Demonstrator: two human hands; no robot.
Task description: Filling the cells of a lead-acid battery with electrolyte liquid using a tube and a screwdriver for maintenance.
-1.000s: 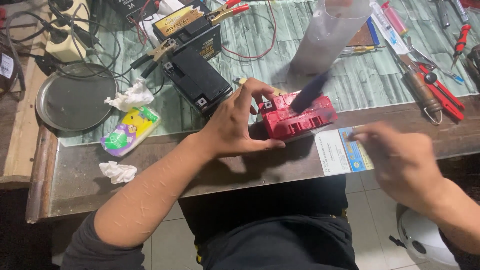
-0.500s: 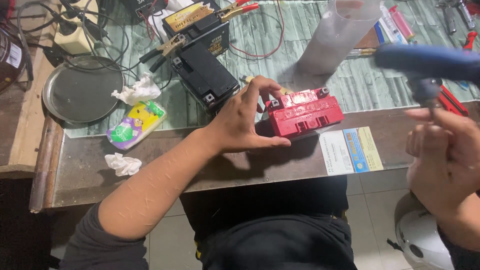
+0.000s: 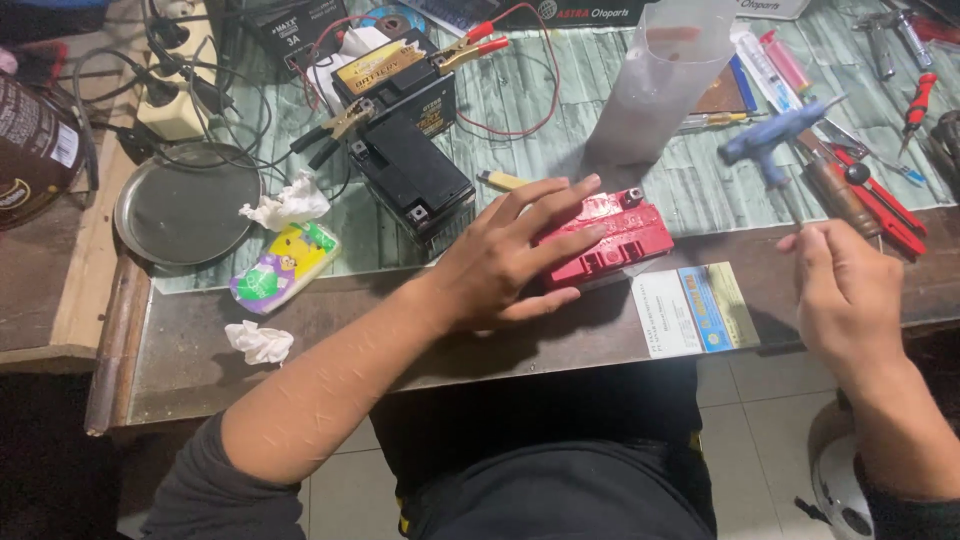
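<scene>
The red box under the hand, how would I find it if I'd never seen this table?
Look at the table's front edge, near the middle. The left hand lies flat on a red box, beside a black battery. It is the only bright red block there.

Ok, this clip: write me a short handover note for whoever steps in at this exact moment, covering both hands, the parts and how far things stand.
Left hand: palm and fingers flat on the red battery, which lies at the table's front edge.
Right hand: raised off the table, holding the thin shaft of a blue T-handle tool, handle up.
Nearby: black battery with clip leads behind the red one, translucent container, card beside the red battery.
Done: red battery steadied, tool in hand.
Left: the tool is not yet at the battery.
</scene>
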